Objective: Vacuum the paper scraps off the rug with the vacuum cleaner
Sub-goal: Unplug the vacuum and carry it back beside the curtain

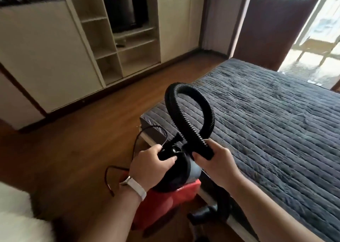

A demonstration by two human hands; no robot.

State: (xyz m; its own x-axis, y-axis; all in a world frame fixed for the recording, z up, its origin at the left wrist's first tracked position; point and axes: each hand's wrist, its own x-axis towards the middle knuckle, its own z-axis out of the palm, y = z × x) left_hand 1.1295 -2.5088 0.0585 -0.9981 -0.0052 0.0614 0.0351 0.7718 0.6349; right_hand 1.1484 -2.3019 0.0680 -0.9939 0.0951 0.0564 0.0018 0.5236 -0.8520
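A small vacuum cleaner (176, 190) with a red body and black and grey front is held up over the wooden floor. My left hand (149, 166) grips its black handle. A black ribbed hose (185, 102) loops up from the vacuum and curves back down. My right hand (215, 160) grips the hose's free end near its black cuff. A thin black power cord (136, 140) trails off to the left. A white fluffy rug (16, 214) shows at the bottom left corner; no paper scraps are visible on it.
A bed with a dark grey quilted cover (266, 124) fills the right side. Cream wardrobes and open shelves with a dark TV (125, 10) line the far wall. A brown door (272, 21) stands open to a bright balcony at the right.
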